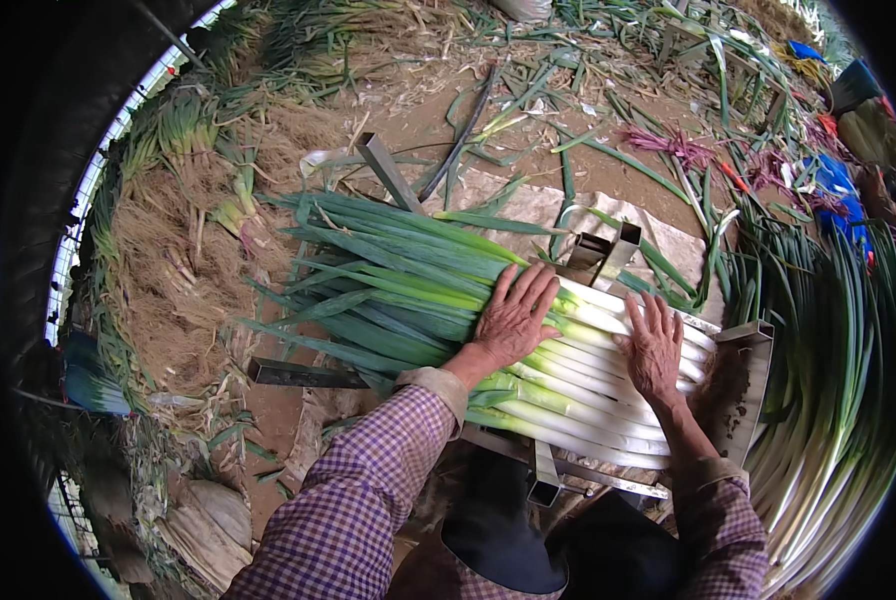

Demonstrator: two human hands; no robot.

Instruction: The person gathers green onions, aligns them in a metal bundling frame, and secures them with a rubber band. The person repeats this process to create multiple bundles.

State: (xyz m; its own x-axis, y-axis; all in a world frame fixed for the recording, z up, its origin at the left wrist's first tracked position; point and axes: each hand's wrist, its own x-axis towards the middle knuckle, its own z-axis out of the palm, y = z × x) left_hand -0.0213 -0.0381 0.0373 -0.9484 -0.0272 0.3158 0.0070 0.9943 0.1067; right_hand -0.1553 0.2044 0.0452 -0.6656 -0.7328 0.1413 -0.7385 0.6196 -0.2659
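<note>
Long green onions (568, 405) lie side by side across a metal frame (544, 480), their white stalks to the right and green leaves to the left. My left hand (514, 315) rests flat on the pale green part of the layer, fingers slightly spread. Over the white stalks farther right, my right hand (652, 349) lies with its fingers apart. The root ends face an upright metal end plate (748, 382) with dirt on it. Neither hand is closed around a stalk.
More long green onions (830, 420) are heaped at the right. Bundles with dry roots (170, 285) cover the ground at the left. Square metal posts (391, 172) stick up behind the layer. Purple ties (673, 146) and loose leaves litter the soil, near a pale cloth (643, 210).
</note>
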